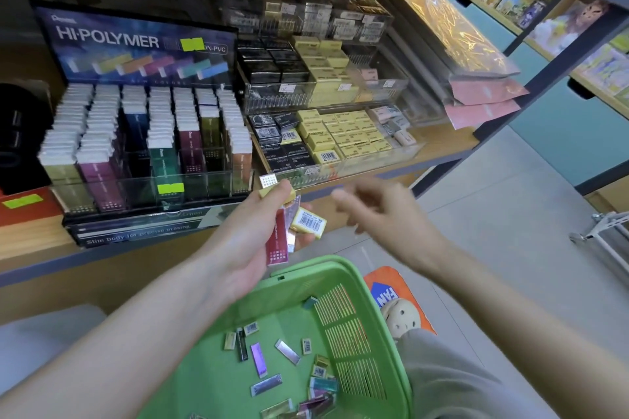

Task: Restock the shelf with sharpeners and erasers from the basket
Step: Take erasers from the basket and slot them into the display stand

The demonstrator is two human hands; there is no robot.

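Observation:
My left hand [258, 231] holds a small bunch of erasers in front of the shelf: a red slim eraser [276, 241], a yellow block eraser with a barcode [308, 223] and a yellow-sleeved one at the thumb [272, 188]. My right hand [381, 211] hovers just right of them, blurred, fingers loosely curled with nothing seen in them. Below sits the green basket [384, 343] with several loose erasers on its floor [289, 354]. The Hi-Polymer display rack [143, 133] stands on the shelf to the left, clear trays of yellow and black erasers [333, 136] to the right.
The wooden shelf edge [425, 156] runs just above my hands. Packaged sheets [452, 44] lie at the shelf's right end. An orange mat and a slipper [401, 309] are on the floor beside the basket. A metal rack foot [599, 228] stands at the right.

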